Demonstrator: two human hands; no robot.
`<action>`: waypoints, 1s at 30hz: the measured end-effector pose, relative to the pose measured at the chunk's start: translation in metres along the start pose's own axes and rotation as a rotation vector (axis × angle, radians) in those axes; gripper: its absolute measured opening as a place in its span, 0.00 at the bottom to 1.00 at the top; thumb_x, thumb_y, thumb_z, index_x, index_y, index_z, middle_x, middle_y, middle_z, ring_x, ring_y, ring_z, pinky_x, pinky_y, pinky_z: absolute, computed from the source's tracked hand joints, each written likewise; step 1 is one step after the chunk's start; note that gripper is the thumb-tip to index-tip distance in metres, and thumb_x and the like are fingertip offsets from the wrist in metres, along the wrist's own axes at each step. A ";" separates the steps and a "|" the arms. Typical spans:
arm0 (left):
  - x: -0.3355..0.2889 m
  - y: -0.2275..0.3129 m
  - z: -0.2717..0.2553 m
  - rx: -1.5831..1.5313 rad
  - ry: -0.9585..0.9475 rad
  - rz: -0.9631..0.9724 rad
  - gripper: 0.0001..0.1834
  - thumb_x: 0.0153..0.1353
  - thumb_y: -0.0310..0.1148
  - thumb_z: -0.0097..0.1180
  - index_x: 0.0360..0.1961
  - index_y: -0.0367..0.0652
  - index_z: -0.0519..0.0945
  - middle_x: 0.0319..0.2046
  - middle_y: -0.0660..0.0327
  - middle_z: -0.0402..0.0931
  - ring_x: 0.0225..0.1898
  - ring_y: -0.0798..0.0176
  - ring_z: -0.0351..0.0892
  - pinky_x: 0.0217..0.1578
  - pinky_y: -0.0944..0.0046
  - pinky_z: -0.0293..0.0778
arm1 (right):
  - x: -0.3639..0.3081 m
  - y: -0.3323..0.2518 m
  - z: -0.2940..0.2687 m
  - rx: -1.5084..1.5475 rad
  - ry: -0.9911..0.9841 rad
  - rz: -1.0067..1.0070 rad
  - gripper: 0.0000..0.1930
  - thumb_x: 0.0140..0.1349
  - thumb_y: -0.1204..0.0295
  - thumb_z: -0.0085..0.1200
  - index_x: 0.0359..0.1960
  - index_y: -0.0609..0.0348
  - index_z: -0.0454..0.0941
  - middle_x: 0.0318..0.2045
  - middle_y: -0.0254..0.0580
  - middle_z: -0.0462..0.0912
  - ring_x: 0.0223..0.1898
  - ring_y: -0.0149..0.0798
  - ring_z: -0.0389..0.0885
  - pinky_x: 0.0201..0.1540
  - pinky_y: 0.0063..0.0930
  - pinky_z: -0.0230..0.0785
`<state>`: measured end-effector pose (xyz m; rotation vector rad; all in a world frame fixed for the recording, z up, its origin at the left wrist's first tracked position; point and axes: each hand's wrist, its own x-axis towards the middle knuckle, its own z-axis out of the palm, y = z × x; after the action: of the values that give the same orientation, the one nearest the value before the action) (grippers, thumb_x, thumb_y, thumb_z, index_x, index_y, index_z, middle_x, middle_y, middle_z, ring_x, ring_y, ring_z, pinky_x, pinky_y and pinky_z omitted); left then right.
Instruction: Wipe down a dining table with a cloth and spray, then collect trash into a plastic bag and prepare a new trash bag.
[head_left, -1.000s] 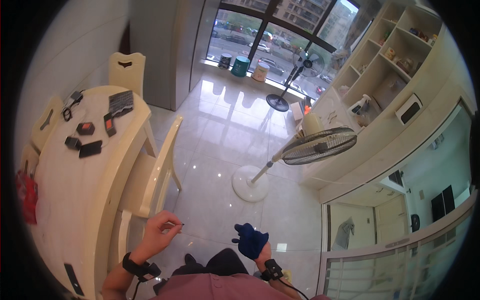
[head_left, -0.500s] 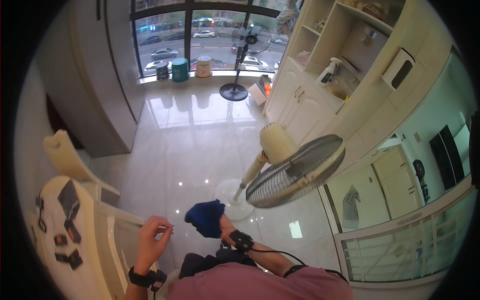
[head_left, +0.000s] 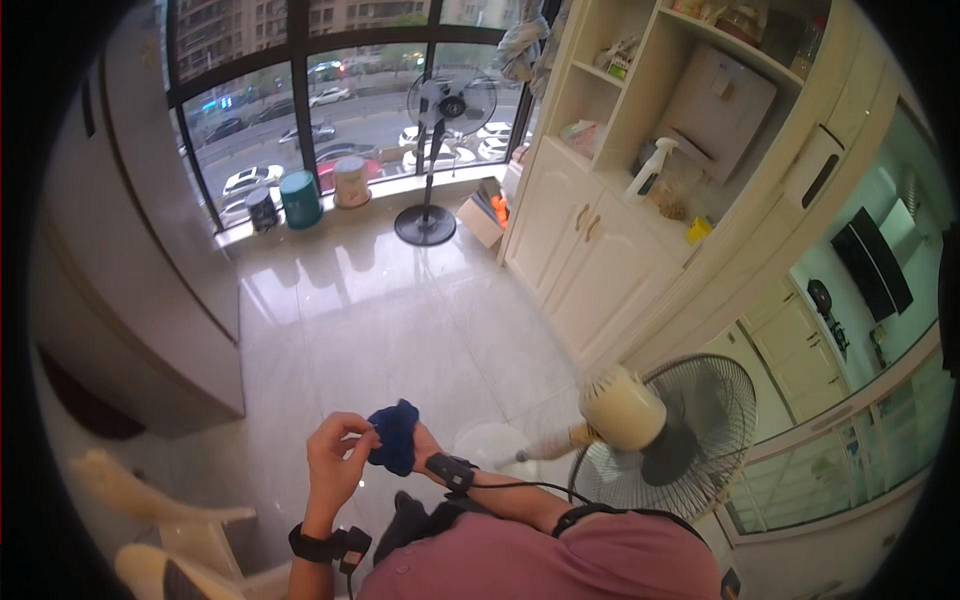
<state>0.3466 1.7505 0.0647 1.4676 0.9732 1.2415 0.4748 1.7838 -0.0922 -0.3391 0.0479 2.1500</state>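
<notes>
Cream-painted, a shelved cabinet [head_left: 600,260] is standing beyond the cream pedestal fan [head_left: 625,407]; a black pedestal fan [head_left: 452,106] and bins [head_left: 302,200] are standing beyond it too, off to its left. Left of the cream fan, the person's right hand [head_left: 424,441] is gripping a navy cloth bundle [head_left: 393,440], fingers mostly hidden. Farther left of that fan, the left hand [head_left: 335,455] is holding a narrow pinch against or just beside the cloth; whether anything is sitting in it, I cannot tell. A loosening right grip could be dropping the bundle; a backward-swinging right forearm [head_left: 520,500] could be knocking the cream fan. Counting: one cabinet, two fans, three bins, two hands, one bundle.
</notes>
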 end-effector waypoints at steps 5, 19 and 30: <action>0.106 -0.059 -0.018 -0.082 -0.102 -0.154 0.05 0.52 0.17 0.52 0.31 0.31 0.72 0.27 0.60 0.73 0.29 0.68 0.76 0.29 0.71 0.77 | 0.055 -0.086 0.024 -0.050 0.127 -0.363 0.18 0.60 0.53 0.40 0.36 0.54 0.74 0.41 0.42 0.78 0.39 0.37 0.74 0.39 0.35 0.65; 0.444 -0.137 0.176 0.211 -0.728 0.140 0.03 0.49 0.21 0.57 0.26 0.38 0.78 0.26 0.63 0.75 0.29 0.70 0.75 0.28 0.72 0.73 | 0.100 -0.341 -0.109 0.309 -0.002 -0.970 0.27 0.57 0.46 0.43 0.34 0.62 0.77 0.34 0.48 0.79 0.24 0.36 0.70 0.29 0.32 0.65; 0.686 -0.197 0.507 -0.171 -1.047 -0.016 0.02 0.49 0.22 0.56 0.26 0.36 0.77 0.20 0.61 0.75 0.21 0.71 0.75 0.23 0.72 0.73 | 0.037 -0.484 -0.073 0.295 0.445 -1.459 0.23 0.61 0.50 0.40 0.41 0.55 0.75 0.39 0.36 0.79 0.46 0.41 0.73 0.42 0.37 0.64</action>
<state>0.9625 2.3711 0.0137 1.6498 0.1584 0.3780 0.8668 2.0767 -0.1267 -0.4628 0.2722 0.5923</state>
